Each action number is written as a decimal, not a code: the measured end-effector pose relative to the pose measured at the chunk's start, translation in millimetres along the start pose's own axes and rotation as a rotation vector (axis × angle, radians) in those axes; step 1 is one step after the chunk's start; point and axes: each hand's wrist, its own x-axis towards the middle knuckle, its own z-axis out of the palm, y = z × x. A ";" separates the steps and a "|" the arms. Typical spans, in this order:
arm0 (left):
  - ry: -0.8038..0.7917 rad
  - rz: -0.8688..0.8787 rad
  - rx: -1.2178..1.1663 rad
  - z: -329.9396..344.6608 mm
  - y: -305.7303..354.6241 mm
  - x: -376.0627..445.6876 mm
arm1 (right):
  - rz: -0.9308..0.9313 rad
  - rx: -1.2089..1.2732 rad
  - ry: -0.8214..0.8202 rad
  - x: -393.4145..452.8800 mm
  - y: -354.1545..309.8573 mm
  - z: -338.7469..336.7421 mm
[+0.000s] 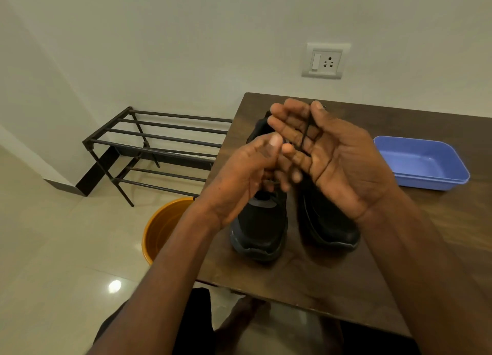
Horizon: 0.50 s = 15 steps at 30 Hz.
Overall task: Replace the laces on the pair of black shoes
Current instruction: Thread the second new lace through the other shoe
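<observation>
Lace (306,135) draped across right hand (338,165) open palm; left hand (247,176) grip pinches it.

Both forearms are bare to the frame's lower edge, with no sleeves, watch, bracelet or rings showing. The left hand (239,179) and right hand (338,163) wear no gloves. Dark clothing, seemingly black shorts (194,328), covers the lap; a bare foot (239,317) shows below

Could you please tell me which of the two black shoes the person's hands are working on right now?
The left shoe, nearer the table's left edge: the left hand is bunched at its lace area. The right shoe lies untouched below the right hand.
</observation>
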 end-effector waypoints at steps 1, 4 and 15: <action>0.018 0.003 -0.017 -1.8 -0.6 -0.2 | 0.000 -0.021 0.048 0.0 -0.2 -1.6; 0.112 0.031 -0.110 -13.7 -0.8 -0.7 | 0.043 -0.279 0.351 1.1 -1.2 -12.4; 0.371 0.086 -0.001 -29.8 -3.4 0.6 | -0.341 -1.501 0.404 -1.9 19.4 -28.2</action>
